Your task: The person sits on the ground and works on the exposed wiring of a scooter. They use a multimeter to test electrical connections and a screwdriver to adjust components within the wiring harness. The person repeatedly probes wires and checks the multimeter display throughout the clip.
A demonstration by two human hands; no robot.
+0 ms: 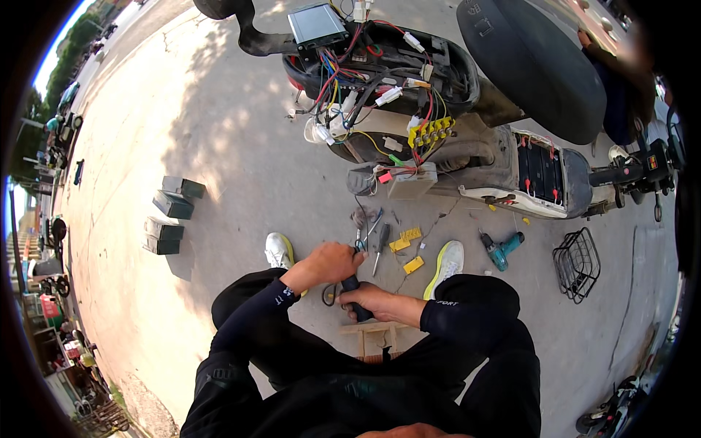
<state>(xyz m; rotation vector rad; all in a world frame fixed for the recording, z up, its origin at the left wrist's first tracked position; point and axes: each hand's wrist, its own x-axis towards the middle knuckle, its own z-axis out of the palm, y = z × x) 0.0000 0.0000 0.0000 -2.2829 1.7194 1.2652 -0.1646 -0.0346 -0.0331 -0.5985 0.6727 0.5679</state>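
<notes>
Head view: dark-sleeved forearms (252, 315) angle inward from the near side. Left hand (327, 263) lies back-up, fingers curled, at the far end of a black cylinder (350, 284); cannot tell what those fingers close on. Right hand (369, 298) wraps the cylinder, fingers pressed around it. Cylinder is between the knees (488, 298), near side of the screwdriver (383, 235). Long axis runs near–far, far end leaning slightly left.

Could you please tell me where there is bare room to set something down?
Bare ground lies between the dark green blocks and the left shoe, and between the right knee and the wire basket. It is crowded between the two shoes, where a screwdriver and yellow pieces lie.
</notes>
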